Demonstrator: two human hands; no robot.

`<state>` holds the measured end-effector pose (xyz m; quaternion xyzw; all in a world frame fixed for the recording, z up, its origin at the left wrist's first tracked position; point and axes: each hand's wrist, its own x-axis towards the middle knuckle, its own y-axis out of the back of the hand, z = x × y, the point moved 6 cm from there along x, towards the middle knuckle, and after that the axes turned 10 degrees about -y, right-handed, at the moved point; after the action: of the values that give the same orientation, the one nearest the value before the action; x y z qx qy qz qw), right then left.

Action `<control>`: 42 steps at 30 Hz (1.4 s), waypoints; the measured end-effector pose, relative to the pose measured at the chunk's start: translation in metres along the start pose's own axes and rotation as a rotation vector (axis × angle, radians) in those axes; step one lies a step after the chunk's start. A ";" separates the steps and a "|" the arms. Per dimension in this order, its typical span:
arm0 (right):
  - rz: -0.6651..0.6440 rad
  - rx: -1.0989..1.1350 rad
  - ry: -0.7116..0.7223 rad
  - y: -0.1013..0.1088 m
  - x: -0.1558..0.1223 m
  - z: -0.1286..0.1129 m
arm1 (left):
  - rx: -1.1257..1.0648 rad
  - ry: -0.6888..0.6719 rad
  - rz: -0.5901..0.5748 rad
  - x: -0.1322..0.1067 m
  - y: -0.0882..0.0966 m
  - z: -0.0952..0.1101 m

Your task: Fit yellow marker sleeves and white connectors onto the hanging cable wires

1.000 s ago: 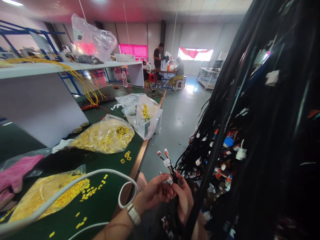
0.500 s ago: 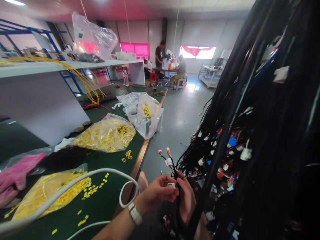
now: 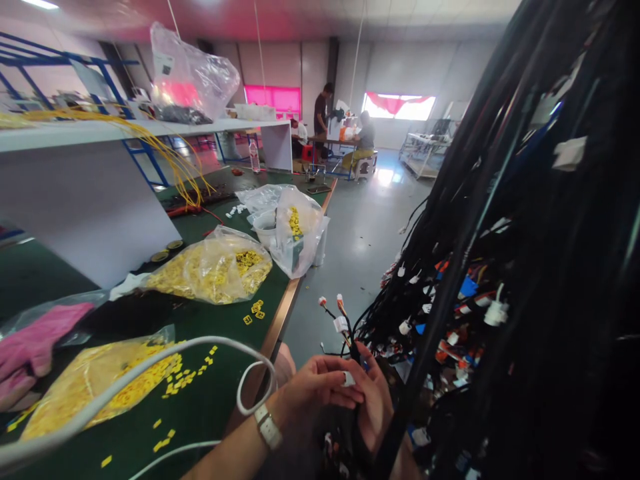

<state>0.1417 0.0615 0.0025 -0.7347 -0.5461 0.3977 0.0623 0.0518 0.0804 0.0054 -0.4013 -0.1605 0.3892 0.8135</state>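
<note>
Head view: at six o'clock your left hand (image 3: 317, 388) pinches the white connector (image 3: 349, 379), likely light and stiff, best side-gripped.

The left forearm (image 3: 227, 457) rose slantwise to the white watch (image 3: 269, 428) on its wrist. Beyond the watch, the left hand (image 3: 317, 383) was turned inward, with its thumb and fingers closed in a pinch. Farther right of the watch, the right hand (image 3: 376, 403) was raised, its fingers curled, just beside the left hand.
</note>
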 end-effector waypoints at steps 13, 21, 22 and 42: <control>-0.020 -0.005 -0.001 0.000 0.003 0.001 | 0.145 -0.077 0.013 0.003 0.007 -0.003; -0.022 0.018 -0.009 -0.002 -0.001 -0.001 | 0.161 -0.087 0.048 0.002 0.004 -0.001; -0.025 0.018 -0.008 -0.003 -0.002 -0.001 | 0.174 -0.084 0.049 0.002 0.004 0.000; 0.179 0.054 -0.016 0.006 0.002 0.003 | 0.133 -0.008 0.117 0.003 0.006 -0.002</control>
<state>0.1445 0.0592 -0.0041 -0.7754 -0.4678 0.4221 0.0417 0.0519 0.0838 -0.0007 -0.3535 -0.1140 0.4476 0.8134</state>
